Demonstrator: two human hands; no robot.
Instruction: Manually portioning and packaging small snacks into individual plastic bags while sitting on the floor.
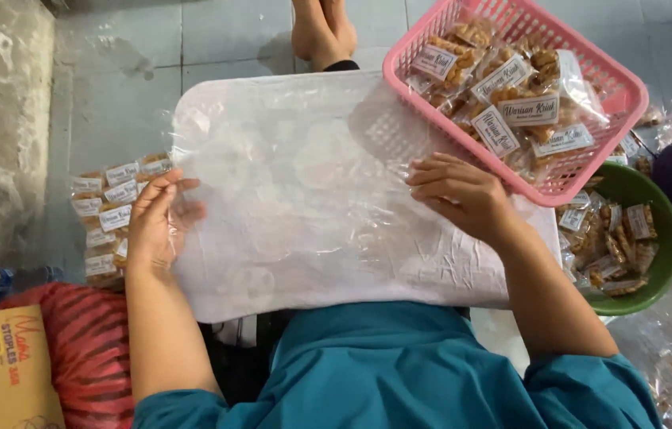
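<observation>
**Both hands on the plastic bag**

A large clear bag (304, 199) lies across the lap. The left hand (157, 222) pinches its left edge, fingers curled. The right hand (463, 195) rests half-open on top, beside the pink basket (590, 171) of snack packs (503, 103).

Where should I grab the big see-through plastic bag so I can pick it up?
Probably by the clear plastic bag's short left edge, coming in from the left: that edge hangs free off the white board, where the left hand already pinches it. The right end lies flat under the right hand and the pink basket.
</observation>
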